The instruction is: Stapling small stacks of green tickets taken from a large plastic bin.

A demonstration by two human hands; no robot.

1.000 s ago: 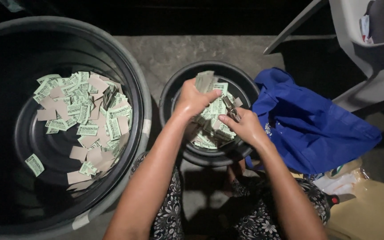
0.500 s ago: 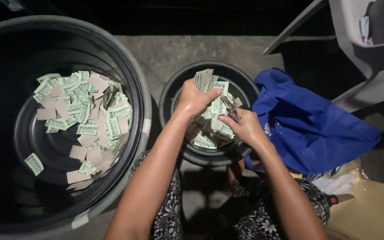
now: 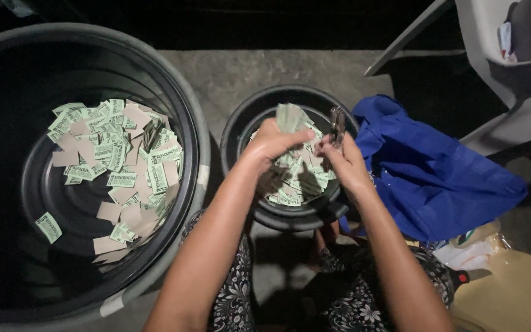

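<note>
Slips (image 3: 291, 117) bunched above small bucket (image 3: 247, 123), pinched in left hand (image 3: 271, 140), grip clamped; right hand (image 3: 342, 161) closed on scissors (image 3: 338, 123). Best fanned first, kept over bucket. Big tub (image 3: 195, 123) left, blue bag (image 3: 425, 172) right.

Lit dimly and from above and near the camera, with the light pooled on the small black tub (image 3: 250, 132), the concrete just behind it and the paper slips (image 3: 118, 163) in the large black basin (image 3: 198, 154) to its left. Fell off fast to near-black beyond the tub's far side and inside the basin's walls, with soft shadows of the forearms cast under the tub. Stayed fairly sharp at centre, grainy in the dark parts, slightly bowed at the basin's outer rim.
</note>
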